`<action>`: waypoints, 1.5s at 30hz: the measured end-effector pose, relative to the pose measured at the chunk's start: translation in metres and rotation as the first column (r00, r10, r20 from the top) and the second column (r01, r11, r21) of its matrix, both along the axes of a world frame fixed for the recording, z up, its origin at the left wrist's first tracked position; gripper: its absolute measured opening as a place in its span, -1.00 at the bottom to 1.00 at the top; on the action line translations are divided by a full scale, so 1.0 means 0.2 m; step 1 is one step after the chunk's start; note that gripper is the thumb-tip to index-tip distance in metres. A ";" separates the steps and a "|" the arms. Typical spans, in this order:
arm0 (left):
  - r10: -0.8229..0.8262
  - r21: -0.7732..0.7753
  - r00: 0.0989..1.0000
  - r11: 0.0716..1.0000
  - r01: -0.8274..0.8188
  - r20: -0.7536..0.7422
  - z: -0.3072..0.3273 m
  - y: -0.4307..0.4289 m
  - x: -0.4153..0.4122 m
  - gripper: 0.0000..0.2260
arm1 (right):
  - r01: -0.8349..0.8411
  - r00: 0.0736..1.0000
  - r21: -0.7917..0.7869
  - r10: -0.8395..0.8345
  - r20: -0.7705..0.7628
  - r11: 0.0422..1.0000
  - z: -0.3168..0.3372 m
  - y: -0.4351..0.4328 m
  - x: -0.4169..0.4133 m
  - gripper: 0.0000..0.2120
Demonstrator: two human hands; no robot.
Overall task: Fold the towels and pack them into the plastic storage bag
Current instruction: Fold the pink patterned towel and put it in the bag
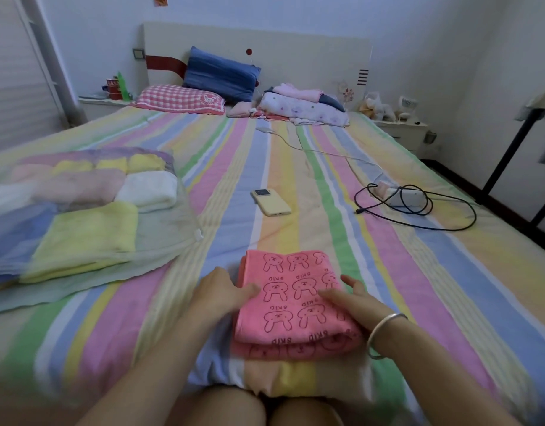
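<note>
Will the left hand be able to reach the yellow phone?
Probably yes, with a stretch. The left hand rests open on the pink towel, holding nothing, and only bare bed sheet lies between it and the phone.

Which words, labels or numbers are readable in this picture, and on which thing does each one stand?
"SKID": printed repeatedly among the rabbit drawings on the pink towel.
Red can beside the bed: pale lettering, too blurred to read.
No other text is readable.
</note>
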State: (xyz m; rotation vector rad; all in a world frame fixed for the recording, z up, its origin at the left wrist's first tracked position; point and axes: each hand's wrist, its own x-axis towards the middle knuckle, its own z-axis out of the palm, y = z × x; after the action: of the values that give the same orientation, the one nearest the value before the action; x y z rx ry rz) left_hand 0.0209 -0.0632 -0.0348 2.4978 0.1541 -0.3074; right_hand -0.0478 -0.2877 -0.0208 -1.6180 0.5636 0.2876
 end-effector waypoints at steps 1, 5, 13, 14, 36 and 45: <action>-0.016 -0.013 0.999 1.000 0.016 -0.036 0.01 0.00 0.00 -0.54 | -0.030 1.000 0.009 0.030 0.003 1.000 0.00 0.01 0.00 -0.12; 0.001 -0.279 0.995 0.960 -0.028 -0.097 -0.01 -0.01 -0.02 -0.66 | -0.180 0.982 -0.279 0.191 0.010 0.943 0.02 0.06 0.02 -0.07; -0.038 -0.677 0.987 0.732 -0.077 -0.154 0.09 -0.02 -0.21 -0.94 | -0.300 0.797 -0.948 0.574 -0.190 0.103 0.22 0.41 -0.01 -0.56; -0.034 -0.707 0.989 0.703 -0.077 -0.142 0.09 -0.01 -0.23 -0.93 | -0.305 0.793 -0.950 0.572 -0.212 0.071 0.22 0.47 -0.02 -0.63; -0.327 0.515 0.634 0.847 -0.133 0.701 0.09 1.37 0.06 -0.45 | -0.381 0.793 -0.162 0.412 0.448 0.910 0.16 1.24 0.18 -0.77; -0.032 0.018 0.590 0.999 0.029 0.806 0.37 1.55 0.28 -0.88 | -0.219 0.347 -0.952 0.929 0.130 0.215 0.18 1.58 0.29 -0.50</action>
State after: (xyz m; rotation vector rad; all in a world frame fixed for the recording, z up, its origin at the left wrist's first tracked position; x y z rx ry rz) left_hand 0.0774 0.2463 0.0386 2.3826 -0.2713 0.8462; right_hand 0.0105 0.0274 0.0153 -2.6813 -0.9255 -0.0821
